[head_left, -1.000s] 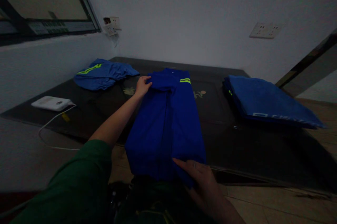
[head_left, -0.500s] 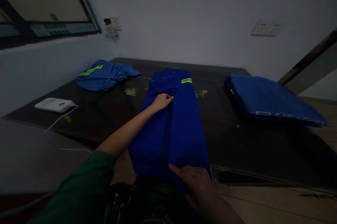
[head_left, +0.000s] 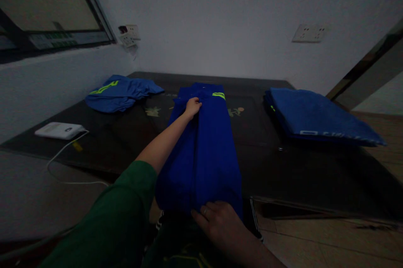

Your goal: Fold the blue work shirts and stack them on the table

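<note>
A deep-blue work jacket (head_left: 217,146) lies lengthwise over the dark table, its near end hanging toward my body. Yellow-green stripes (head_left: 218,95) mark its far right part. My left hand (head_left: 193,106) is closed near the jacket's far end, pinching fabric by a long fold that runs down the middle. At the near end, my right hand (head_left: 217,222) is closed on the lower edge, thumb beneath or beside the cloth and fingers curled over it. Part of the hem is hidden under that hand.
A crumpled blue garment with bright stripes (head_left: 122,92) lies at the table's back left. Near the left edge rests a white phone-like device (head_left: 59,130) with a cable (head_left: 59,150). Folded blue clothes (head_left: 315,113) are stacked on the right of the dark table (head_left: 264,163).
My left hand has slid farther up the jacket, away from me, and the cloth there lies flatter. My right hand has shifted slightly left and down, its fingers now curled over the edge.
</note>
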A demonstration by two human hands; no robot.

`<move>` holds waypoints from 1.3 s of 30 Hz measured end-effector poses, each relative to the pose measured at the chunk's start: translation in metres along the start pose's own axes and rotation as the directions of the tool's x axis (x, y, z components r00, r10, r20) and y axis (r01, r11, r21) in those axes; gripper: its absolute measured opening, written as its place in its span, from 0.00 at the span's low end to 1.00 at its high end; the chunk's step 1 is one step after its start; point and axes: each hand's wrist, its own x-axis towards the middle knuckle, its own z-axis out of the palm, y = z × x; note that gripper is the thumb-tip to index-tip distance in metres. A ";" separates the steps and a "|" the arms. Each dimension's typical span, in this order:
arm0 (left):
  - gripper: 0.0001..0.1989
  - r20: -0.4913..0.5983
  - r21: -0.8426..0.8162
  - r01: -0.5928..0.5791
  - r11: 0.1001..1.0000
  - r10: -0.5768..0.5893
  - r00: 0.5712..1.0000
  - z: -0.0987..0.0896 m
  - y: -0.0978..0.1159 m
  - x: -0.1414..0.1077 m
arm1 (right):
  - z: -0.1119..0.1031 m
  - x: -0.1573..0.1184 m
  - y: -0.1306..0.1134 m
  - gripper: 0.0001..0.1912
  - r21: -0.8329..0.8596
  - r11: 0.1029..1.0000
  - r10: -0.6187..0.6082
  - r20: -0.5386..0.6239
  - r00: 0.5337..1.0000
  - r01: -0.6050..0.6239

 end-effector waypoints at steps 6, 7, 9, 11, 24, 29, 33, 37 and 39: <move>0.07 -0.036 0.063 -0.067 0.996 0.069 0.997 -0.003 -0.012 -0.003 | -0.001 0.001 0.004 0.10 -0.006 0.997 -0.081 0.000 0.997 0.081; 0.07 -0.037 0.078 -0.080 0.994 0.083 0.996 -0.004 -0.012 -0.003 | 0.000 0.000 0.004 0.11 0.003 0.996 -0.088 -0.011 0.996 0.088; 0.06 -0.034 0.113 -0.096 0.989 0.100 0.994 -0.007 -0.011 -0.004 | 0.002 0.001 0.004 0.13 0.013 0.997 -0.077 -0.007 0.997 0.077; 0.05 -0.037 0.149 -0.103 0.983 0.110 0.993 -0.011 -0.009 -0.010 | 0.003 0.004 0.003 0.16 0.023 0.999 -0.047 0.032 0.998 0.047; 0.18 0.692 0.198 -0.034 0.980 -0.115 0.713 -0.100 0.010 -0.279 | -0.016 -0.107 0.035 0.27 0.783 0.276 0.812 0.120 0.572 -0.557; 0.11 0.628 -0.047 0.197 0.979 -0.124 0.768 -0.073 -0.004 -0.340 | 0.018 -0.092 0.024 0.32 0.890 0.072 0.837 0.192 0.512 -0.451; 0.17 0.557 -0.290 0.373 0.881 -0.161 0.814 -0.050 -0.014 -0.355 | 0.026 -0.069 0.016 0.27 0.934 -0.040 0.857 0.214 0.468 -0.354; 0.23 0.551 -0.384 0.440 0.812 -0.181 0.815 -0.046 -0.022 -0.356 | 0.032 -0.062 0.015 0.25 0.953 -0.061 0.901 0.180 0.394 -0.296; 0.21 0.523 -0.349 0.437 0.829 -0.215 0.825 -0.044 -0.030 -0.356 | 0.036 -0.060 0.016 0.26 0.954 -0.068 0.910 0.180 0.375 -0.292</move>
